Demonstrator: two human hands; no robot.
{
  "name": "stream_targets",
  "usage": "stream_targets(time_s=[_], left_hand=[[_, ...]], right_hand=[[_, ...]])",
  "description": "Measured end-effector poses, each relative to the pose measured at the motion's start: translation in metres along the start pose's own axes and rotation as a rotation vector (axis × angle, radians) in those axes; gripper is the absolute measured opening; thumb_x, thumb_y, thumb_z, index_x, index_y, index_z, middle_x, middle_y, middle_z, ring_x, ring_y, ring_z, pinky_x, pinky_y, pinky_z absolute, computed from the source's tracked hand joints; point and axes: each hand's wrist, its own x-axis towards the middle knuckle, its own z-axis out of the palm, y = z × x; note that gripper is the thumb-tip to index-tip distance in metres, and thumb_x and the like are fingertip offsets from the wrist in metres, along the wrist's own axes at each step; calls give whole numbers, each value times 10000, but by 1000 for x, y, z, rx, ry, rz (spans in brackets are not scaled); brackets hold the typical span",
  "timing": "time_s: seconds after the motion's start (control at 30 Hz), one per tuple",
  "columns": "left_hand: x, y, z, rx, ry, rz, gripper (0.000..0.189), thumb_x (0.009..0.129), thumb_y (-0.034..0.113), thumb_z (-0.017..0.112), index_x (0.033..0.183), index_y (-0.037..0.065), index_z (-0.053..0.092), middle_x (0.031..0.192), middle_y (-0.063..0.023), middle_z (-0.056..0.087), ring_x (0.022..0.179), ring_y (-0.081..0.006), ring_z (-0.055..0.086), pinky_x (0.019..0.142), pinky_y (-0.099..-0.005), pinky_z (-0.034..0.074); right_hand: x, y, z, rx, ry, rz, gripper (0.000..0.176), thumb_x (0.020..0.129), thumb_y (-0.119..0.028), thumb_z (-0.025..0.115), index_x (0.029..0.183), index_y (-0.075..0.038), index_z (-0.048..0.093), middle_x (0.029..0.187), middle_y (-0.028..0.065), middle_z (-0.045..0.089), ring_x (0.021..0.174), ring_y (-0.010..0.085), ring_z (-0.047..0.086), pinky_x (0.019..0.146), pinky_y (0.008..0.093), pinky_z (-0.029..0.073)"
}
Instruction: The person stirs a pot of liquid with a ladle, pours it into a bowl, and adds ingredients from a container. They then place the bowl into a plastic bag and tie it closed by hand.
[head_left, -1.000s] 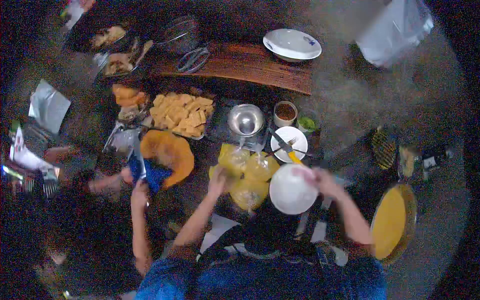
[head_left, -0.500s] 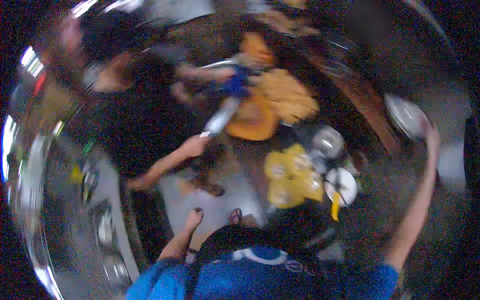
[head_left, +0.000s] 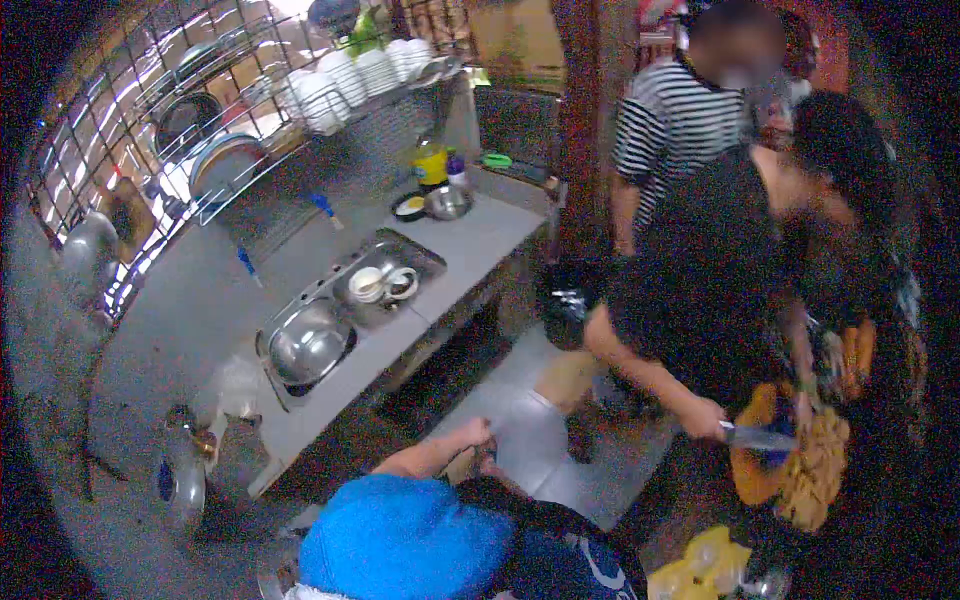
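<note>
My left hand hangs low in front of my body with its fingers curled in, and nothing sticks out of it. Behind it lies the grey floor, and part of a sandalled foot shows just beneath. My right hand is out of the picture. To the right, a co-worker's hand grips a knife over sliced orange-brown food beside an orange basin.
A counter runs along the left with a steel sink and dishes in its second bowl. Above hangs a rack of white bowls. A person in a striped shirt stands behind the co-worker. Yellow items sit lower right.
My view has swung left onto the sink and counter. My right hand, earlier stretched out to a silvery round dish, has left the picture. My left hand stays curled near my body.
</note>
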Motion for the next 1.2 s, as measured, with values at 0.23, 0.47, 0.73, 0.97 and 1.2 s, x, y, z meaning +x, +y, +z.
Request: stream_targets(time_s=[0.23,0.47,0.73,0.97,1.2], left_hand=[[177,-214,-113,-216,8,-164,421,689,261,553,1020,3,520,842,-165,595,735,-240,587,647,-343,458],[253,-386,-198,-687,130,-418,373,714,272,536,986,17,519,820,-149,591,704,-231,583,609,-332,451],[292,-475,-201,-1207,263,-835,324,742,285,517,946,33,518,795,-132,587,668,-220,579,566,-319,443],[420,-454,-272,-1485,427,-960,289,766,296,500,911,47,517,773,-116,583,637,-210,575,528,-307,436],[499,-428,-297,-1671,621,-1059,263,791,308,483,876,61,516,751,-101,579,606,-200,571,490,-296,429]], right_hand=[[224,-115,180,48,-188,-298,274,817,-254,490,684,-17,529,590,23,535,547,121,514,552,231,378],[519,-280,439,486,-393,-193,156,803,-158,527,872,-19,512,709,30,554,644,113,535,574,253,435],[906,-499,615,-128,124,-1277,390,702,-217,622,1018,-35,486,983,145,521,906,271,517,783,356,413],[1198,-651,765,-816,313,-1289,392,674,-157,604,1018,-44,452,983,152,477,944,308,495,764,401,448],[1377,-716,941,-911,-72,-1643,298,790,-162,423,1061,-40,446,996,156,496,942,287,488,765,381,415]])
